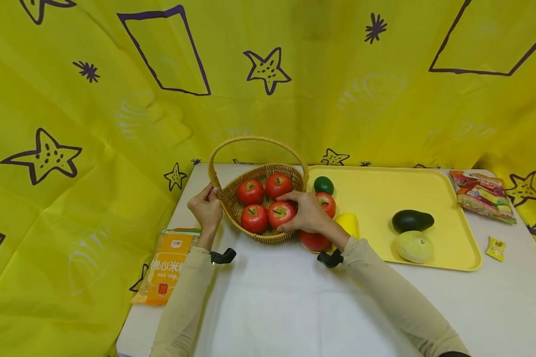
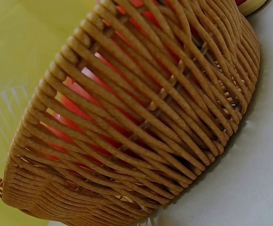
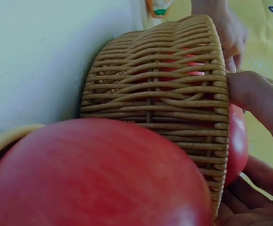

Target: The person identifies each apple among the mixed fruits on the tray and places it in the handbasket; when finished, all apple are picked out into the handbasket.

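A wicker basket (image 1: 268, 239) with an arched handle (image 1: 259, 139) stands on the table, holding several red apples. At its left side my left hand (image 1: 207, 208) pinches the base of the handle. My right hand (image 1: 310, 212) reaches over the right rim and grips the front right apple (image 1: 280, 213) between thumb and fingers, inside the basket. Through the weave in the left wrist view, red fruit (image 2: 86, 101) shows. In the right wrist view the gripped apple (image 3: 238, 141) is partly hidden behind the rim, and another red fruit (image 3: 98, 174) fills the foreground outside the basket.
Right of the basket lies a yellow tray (image 1: 366, 191) with a green fruit (image 1: 323, 185), an apple (image 1: 327, 203), a yellow item (image 1: 348, 225), an avocado (image 1: 412, 220) and a pale round fruit (image 1: 414, 247). Snack packs (image 1: 483, 196) lie right; an orange pack (image 1: 171, 263) left.
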A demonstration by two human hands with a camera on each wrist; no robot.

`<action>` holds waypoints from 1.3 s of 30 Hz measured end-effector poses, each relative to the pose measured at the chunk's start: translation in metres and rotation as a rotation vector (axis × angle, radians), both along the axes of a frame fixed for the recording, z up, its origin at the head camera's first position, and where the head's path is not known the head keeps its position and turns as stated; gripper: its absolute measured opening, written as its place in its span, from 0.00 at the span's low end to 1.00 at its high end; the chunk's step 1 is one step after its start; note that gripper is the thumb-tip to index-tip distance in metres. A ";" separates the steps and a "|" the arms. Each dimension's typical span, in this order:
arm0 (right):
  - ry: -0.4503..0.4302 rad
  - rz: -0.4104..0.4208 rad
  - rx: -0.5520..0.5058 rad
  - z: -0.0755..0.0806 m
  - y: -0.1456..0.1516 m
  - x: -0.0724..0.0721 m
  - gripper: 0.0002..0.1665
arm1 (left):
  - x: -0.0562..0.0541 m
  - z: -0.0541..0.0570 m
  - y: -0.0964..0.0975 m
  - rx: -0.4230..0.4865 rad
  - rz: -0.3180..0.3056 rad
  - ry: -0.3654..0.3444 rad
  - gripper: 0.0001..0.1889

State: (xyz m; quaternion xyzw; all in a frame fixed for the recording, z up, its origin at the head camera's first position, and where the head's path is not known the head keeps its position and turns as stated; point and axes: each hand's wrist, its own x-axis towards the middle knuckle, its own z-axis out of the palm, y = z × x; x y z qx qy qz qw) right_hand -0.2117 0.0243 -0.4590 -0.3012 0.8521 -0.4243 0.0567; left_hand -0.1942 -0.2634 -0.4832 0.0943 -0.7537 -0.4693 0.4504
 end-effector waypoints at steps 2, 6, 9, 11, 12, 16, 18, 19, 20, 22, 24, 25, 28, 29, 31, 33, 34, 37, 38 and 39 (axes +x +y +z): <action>-0.007 -0.009 0.012 0.002 0.000 -0.001 0.45 | -0.001 0.001 0.000 0.007 0.000 0.001 0.07; -0.021 -0.015 0.043 0.004 0.001 -0.003 0.45 | -0.003 0.001 0.000 0.007 0.002 -0.004 0.07; -0.020 -0.006 0.071 0.006 0.001 -0.003 0.45 | -0.004 0.002 0.001 0.009 0.005 -0.006 0.06; -0.017 0.003 0.086 0.006 0.001 -0.004 0.43 | -0.005 0.003 0.001 0.010 0.007 -0.006 0.06; -0.013 0.008 0.091 0.007 0.001 -0.004 0.42 | -0.005 0.003 0.001 0.009 0.009 -0.003 0.06; -0.004 0.016 0.108 0.007 0.000 -0.004 0.36 | -0.006 0.004 0.002 0.001 0.011 0.000 0.06; 0.001 0.017 0.117 0.007 -0.001 -0.004 0.35 | -0.006 0.005 0.002 0.000 0.009 -0.001 0.06; 0.003 0.018 0.125 0.007 -0.001 -0.004 0.35 | -0.006 0.005 0.002 0.001 0.007 -0.003 0.06; 0.008 0.023 0.133 0.008 -0.001 -0.004 0.35 | -0.006 0.004 0.002 0.000 0.006 -0.005 0.06; 0.022 0.036 0.158 0.007 -0.002 -0.003 0.36 | -0.005 0.004 0.002 -0.002 0.006 -0.010 0.07; 0.046 0.058 0.184 0.007 -0.002 -0.001 0.37 | -0.004 0.003 0.002 -0.005 0.008 -0.011 0.07; 0.058 0.071 0.194 0.006 -0.003 0.000 0.37 | -0.004 0.003 0.002 -0.008 0.009 -0.011 0.07; 0.087 0.100 0.211 0.004 -0.002 0.002 0.38 | -0.002 0.002 0.002 -0.002 0.004 -0.005 0.07; 0.094 0.109 0.213 0.004 -0.002 0.002 0.38 | -0.002 0.002 0.003 0.000 0.003 -0.003 0.07; 0.096 0.122 0.207 0.004 -0.002 0.003 0.39 | -0.001 0.002 0.003 0.009 -0.004 0.002 0.07; 0.089 0.132 0.191 0.004 0.000 0.003 0.40 | 0.000 0.002 0.003 0.016 -0.010 0.003 0.08; 0.086 0.138 0.180 0.005 0.001 0.004 0.40 | 0.001 0.002 0.003 0.016 -0.011 0.002 0.08; 0.064 0.150 0.131 0.008 0.006 0.005 0.38 | 0.001 0.001 0.002 0.021 -0.008 0.001 0.07; 0.050 0.153 0.111 0.010 0.009 0.006 0.37 | 0.002 0.001 0.001 0.020 -0.006 0.002 0.07; 0.031 0.157 0.087 0.012 0.011 0.006 0.36 | 0.002 0.001 0.001 0.018 -0.004 0.002 0.07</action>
